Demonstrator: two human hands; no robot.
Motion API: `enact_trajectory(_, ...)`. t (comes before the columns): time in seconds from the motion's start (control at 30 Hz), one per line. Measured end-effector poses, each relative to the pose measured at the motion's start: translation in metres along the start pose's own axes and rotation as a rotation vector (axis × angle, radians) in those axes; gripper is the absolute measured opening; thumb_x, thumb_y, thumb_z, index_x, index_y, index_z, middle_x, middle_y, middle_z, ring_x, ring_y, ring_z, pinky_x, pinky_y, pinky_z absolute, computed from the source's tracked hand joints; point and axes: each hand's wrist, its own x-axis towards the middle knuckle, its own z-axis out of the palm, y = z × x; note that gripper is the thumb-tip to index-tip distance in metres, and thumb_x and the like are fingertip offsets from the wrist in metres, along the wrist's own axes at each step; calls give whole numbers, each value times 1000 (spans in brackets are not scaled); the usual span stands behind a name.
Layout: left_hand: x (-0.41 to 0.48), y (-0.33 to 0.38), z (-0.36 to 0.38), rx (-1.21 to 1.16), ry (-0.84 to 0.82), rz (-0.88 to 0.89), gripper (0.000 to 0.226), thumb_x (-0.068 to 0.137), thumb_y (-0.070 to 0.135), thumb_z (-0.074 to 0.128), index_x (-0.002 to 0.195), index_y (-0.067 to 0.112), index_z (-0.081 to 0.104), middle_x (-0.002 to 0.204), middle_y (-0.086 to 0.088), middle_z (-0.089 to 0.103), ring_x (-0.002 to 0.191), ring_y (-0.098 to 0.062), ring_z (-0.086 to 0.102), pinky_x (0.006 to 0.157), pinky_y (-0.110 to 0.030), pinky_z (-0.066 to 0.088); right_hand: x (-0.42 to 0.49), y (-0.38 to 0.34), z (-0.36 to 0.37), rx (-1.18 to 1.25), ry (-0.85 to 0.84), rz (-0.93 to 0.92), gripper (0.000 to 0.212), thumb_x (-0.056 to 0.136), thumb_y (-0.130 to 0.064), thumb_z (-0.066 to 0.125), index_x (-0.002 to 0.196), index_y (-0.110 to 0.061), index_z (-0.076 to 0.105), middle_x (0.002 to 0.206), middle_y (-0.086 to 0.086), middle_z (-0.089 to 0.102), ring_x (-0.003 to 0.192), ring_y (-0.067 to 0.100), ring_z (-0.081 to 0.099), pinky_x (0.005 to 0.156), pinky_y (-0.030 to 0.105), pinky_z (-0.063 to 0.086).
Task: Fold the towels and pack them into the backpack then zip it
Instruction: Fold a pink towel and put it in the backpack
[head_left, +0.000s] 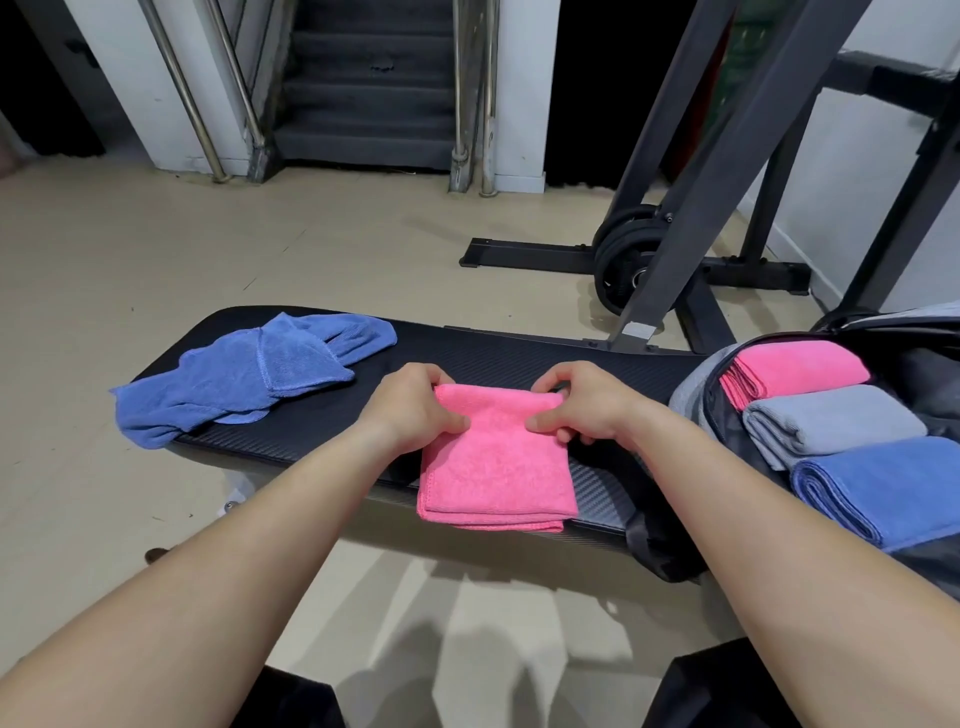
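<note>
Two hands (410, 408) (584, 402) on pink towel (493, 478)

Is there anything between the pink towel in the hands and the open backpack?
Nothing visible does. The left hand and right hand pinch the pink towel; only bare bench separates it from the open backpack on the right. The crumpled blue towel lies on the left.

One wide head-worn view looks forward and down, close over the bench (493, 358), stairs (369, 104) far ahead
</note>
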Motion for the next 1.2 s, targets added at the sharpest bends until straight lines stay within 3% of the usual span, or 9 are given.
enact_trajectory(0.07, -2, 1, -1, -168, -23, -44, 19, 82, 9, 79, 96, 15, 68, 72, -7, 74, 58, -16, 69, 57, -27, 53, -2, 0, -2, 24, 15, 7, 41, 80, -8, 83, 111, -16, 57, 46, -4, 58, 42, 8, 56, 39, 19, 36)
enact_trajectory(0.13, -5, 0, -4, -342, -43, -85, 19, 85, 0, 74, 101, 7, 67, 79, -18, 74, 60, -23, 70, 60, -32, 59, -6, -2, -3, 65, 19, 9, 40, 81, -5, 81, 111, -15, 57, 49, -1, 60, 44, 10, 60, 39, 20, 39)
enact_trajectory(0.27, -13, 0, -11, -479, -52, -82, 21, 87, -7, 70, 106, 2, 64, 79, -18, 69, 59, -27, 67, 64, -35, 61, -13, -4, -1, 188, 27, -12, 38, 86, 4, 74, 116, -8, 55, 73, 12, 67, 56, 18, 69, 45, 25, 52)
enact_trajectory(0.47, -17, 0, -16, -412, 4, 45, 12, 95, 2, 63, 101, 12, 65, 84, -17, 72, 70, -25, 70, 75, -43, 63, -18, -5, 1, 89, 55, -123, 24, 92, 2, 66, 114, -6, 61, 85, 13, 72, 72, 21, 72, 67, 34, 63)
enact_trajectory(0.57, -21, -5, -16, -346, -10, 80, 12, 96, 5, 61, 99, 17, 63, 90, -13, 73, 77, -25, 72, 74, -42, 63, -20, 0, 3, -41, 83, -188, 23, 89, -5, 69, 103, -22, 65, 86, 6, 76, 80, 21, 75, 81, 44, 62)
enact_trajectory(0.7, -26, -15, -18, -284, -44, 129, 17, 96, 4, 59, 96, 21, 61, 97, -12, 71, 86, -27, 75, 79, -45, 62, -30, 2, 5, -120, 97, -270, 31, 86, -9, 69, 98, -37, 63, 100, -7, 70, 90, 15, 71, 91, 45, 56)
enact_trajectory(0.83, -34, -27, -22, -141, -73, 265, 23, 91, 5, 63, 91, 28, 61, 100, 1, 70, 94, -23, 70, 90, -47, 57, -44, 6, 6, -193, 73, -304, 32, 86, -8, 65, 104, -35, 65, 107, -13, 67, 77, 4, 62, 86, 34, 54)
enact_trajectory(1.0, -39, -38, -23, -151, -174, 316, 23, 83, 3, 73, 86, 25, 67, 107, 10, 71, 103, -29, 68, 96, -49, 53, -55, 13, 8, -294, 88, -334, 29, 84, -11, 68, 99, -36, 68, 108, -11, 64, 95, 8, 64, 93, 34, 51)
enact_trajectory(1.2, -40, -46, -21, -116, -188, 327, 32, 74, -4, 78, 77, 27, 69, 112, 11, 68, 101, -12, 68, 96, -35, 53, -66, 18, 18, -439, 127, -384, 28, 82, -13, 66, 102, -33, 68, 105, -8, 57, 96, 10, 56, 86, 27, 44)
